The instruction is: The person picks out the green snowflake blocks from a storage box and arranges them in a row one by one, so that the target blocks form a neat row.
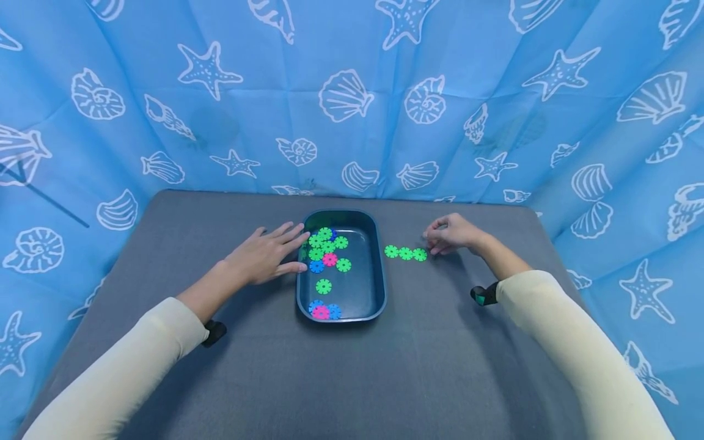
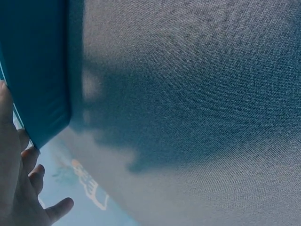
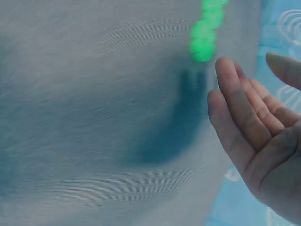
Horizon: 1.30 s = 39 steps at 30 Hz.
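Three green notched discs [image 1: 405,253] lie in a row on the table, right of a dark blue tray [image 1: 361,292]. Just past the row's right end is my right hand [image 1: 448,233], its fingers loosely bent. The right wrist view shows this hand [image 3: 258,136] with nothing in it and the thumb apart, its fingertips near the blurred green discs [image 3: 203,35]. My left hand [image 1: 266,253] spreads its fingers at the tray's left rim. In the left wrist view its fingertips meet the tray's edge [image 2: 35,66]. Several green, blue and pink discs [image 1: 328,247] sit inside the tray, mostly along the left.
Grey cloth covers the table [image 1: 352,379]. A blue curtain [image 1: 352,140] with white shell and starfish prints hangs behind the table and along its sides. Near the tray's front lie a pink disc [image 1: 321,312] and blue ones, partly overlapping.
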Tool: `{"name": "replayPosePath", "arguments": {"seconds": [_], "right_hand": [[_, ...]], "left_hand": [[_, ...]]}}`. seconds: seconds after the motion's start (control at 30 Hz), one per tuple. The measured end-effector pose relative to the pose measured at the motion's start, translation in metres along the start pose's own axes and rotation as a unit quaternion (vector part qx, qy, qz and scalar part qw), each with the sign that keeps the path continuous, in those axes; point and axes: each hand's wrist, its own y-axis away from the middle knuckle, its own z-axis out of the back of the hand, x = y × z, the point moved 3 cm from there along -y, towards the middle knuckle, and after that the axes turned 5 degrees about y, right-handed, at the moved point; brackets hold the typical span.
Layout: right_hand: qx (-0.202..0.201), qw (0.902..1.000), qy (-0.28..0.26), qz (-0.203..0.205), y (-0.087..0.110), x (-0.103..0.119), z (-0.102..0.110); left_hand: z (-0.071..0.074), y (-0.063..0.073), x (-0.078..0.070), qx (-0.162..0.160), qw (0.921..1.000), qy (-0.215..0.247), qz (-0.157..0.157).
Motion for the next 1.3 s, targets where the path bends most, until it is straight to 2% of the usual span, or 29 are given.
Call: {"name": "replayPosePath", "arguments": {"seconds": [0.1,0.23,0.4,0.6,0.77,0.97,1.13,1.3], "right_hand": [[0.007,0.9998,-0.003,0.017,0.000,0.018,0.005],[0.013,0.9989,-0.042,0.018,0.001,0.046,0.009],[0.030,0.9967,-0.067,0.035,-0.004,0.078,0.002],[0.081,0.9921,-0.068,0.067,-0.015,0.101,-0.023],[0.118,0.9876,-0.071,0.074,-0.021,0.113,-0.047],[0.166,0.9833,-0.055,0.049,-0.025,0.123,-0.079],[0.220,0.9753,-0.003,0.020,-0.029,0.127,-0.103],[0.254,0.9663,0.042,-0.003,-0.030,0.131,-0.122]], "left_hand": [[0.000,0.000,0.000,-0.001,1.0000,0.001,0.000],[0.001,0.000,-0.001,-0.001,1.0000,0.001,-0.001],[0.000,0.001,0.000,-0.002,1.0000,0.004,-0.001],[-0.001,0.000,0.001,0.001,1.0000,0.006,0.001],[-0.001,-0.001,0.001,0.000,1.0000,0.003,-0.001],[-0.001,-0.002,0.001,0.000,1.0000,0.004,-0.002],[-0.001,-0.002,0.002,0.000,1.0000,0.006,0.001],[-0.002,-0.001,0.002,0.005,0.9999,0.012,0.003]]}}
